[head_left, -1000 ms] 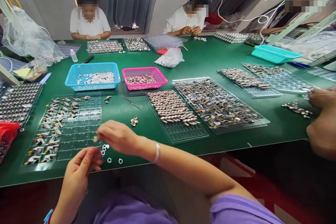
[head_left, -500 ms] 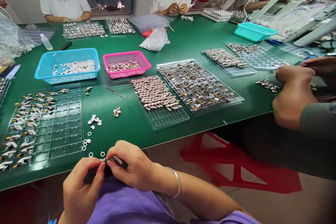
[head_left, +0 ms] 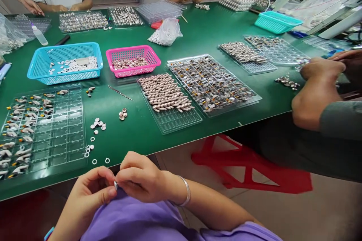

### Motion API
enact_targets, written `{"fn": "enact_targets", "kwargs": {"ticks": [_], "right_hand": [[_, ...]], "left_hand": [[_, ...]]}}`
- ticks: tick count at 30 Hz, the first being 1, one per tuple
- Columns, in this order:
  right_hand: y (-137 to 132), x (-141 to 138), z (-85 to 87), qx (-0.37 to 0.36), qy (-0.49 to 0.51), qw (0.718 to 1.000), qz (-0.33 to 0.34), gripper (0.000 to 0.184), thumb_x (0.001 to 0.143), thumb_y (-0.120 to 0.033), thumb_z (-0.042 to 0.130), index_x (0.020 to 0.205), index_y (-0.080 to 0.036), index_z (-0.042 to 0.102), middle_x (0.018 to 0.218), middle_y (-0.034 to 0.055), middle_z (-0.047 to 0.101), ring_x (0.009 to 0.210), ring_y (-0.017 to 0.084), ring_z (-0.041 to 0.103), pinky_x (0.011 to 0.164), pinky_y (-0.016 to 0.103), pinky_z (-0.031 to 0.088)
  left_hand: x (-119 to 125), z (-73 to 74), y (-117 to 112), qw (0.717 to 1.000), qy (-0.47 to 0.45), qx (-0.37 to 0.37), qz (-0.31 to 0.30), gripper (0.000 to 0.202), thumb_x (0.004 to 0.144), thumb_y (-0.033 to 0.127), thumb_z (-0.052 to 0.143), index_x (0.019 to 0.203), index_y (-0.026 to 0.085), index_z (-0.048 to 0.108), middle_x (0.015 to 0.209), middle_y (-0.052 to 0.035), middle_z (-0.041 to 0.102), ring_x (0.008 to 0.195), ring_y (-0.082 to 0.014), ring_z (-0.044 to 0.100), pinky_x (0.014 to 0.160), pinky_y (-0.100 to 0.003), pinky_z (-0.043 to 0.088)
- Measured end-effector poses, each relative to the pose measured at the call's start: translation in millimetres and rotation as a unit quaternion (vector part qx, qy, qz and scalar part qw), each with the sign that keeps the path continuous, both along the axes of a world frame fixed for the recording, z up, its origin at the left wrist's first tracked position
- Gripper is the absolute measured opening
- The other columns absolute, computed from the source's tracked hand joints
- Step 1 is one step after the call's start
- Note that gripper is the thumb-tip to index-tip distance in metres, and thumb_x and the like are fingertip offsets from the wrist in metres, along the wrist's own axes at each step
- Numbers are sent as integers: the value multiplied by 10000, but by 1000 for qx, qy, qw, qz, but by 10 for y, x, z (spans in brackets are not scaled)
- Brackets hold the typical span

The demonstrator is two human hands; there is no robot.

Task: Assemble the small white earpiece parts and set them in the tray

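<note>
My left hand [head_left: 90,192] and my right hand [head_left: 140,177] meet in my lap just below the near edge of the green table [head_left: 135,135]. Both pinch one small silvery part [head_left: 115,185] between their fingertips. A silver bracelet [head_left: 185,192] circles my right wrist. On the table in front of my hands lie several small white rings [head_left: 93,150] and a little cluster of metal caps [head_left: 122,114]. To their left stands a clear compartment tray [head_left: 53,135], partly filled with small curved pieces.
A blue basket [head_left: 42,64], a pink basket [head_left: 132,51], thin tweezers [head_left: 120,93] and several clear trays of parts [head_left: 172,120] cover the table. A co-worker's hands [head_left: 316,90] work at the right edge. Two people sit at the far side. A red stool [head_left: 249,169] stands below.
My right hand came back from the table to my lap and joined the left one. Both now pinch the small part, held a little lower and closer to my body.
</note>
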State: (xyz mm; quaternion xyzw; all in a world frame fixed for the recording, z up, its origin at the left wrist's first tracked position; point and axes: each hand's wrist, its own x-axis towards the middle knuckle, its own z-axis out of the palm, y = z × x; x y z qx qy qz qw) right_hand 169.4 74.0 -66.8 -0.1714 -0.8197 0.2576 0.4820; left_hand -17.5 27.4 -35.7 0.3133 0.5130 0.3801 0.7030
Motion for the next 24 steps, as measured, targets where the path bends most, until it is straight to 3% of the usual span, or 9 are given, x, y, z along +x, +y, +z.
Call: {"fn": "enact_targets", "kwargs": {"ticks": [5,9,18,24], "right_hand": [[-2,31,-139,16,-7,999,48,106,937,-164,503,915,-170,606,780,33,555,733,123,538,704,237,476],[0,25,-126,32,34,998,51,153,954,-181,469,870,-177,596,762,26,558,666,114,499,646,229,461],[-13,44,-94,52,45,996,49,84,931,-160,483,908,-174,562,726,12,562,634,111,507,616,228,458],[-30,61,-59,33,36,996,70,73,893,-143,526,943,-192,547,711,7,575,623,117,543,615,231,483]], "left_hand": [[-32,-11,-35,995,55,65,-52,154,682,312,836,670,199,733,689,11,598,663,-116,535,623,-205,443],[-29,46,-49,984,126,112,-67,120,710,265,807,667,209,709,699,9,606,674,-132,562,637,-218,457],[-2,76,-121,935,219,250,-121,97,859,209,650,773,237,612,754,11,613,682,-134,582,621,-205,484],[14,74,-153,888,234,368,-143,215,895,63,521,887,270,578,795,14,593,709,-125,597,624,-196,496]]}}
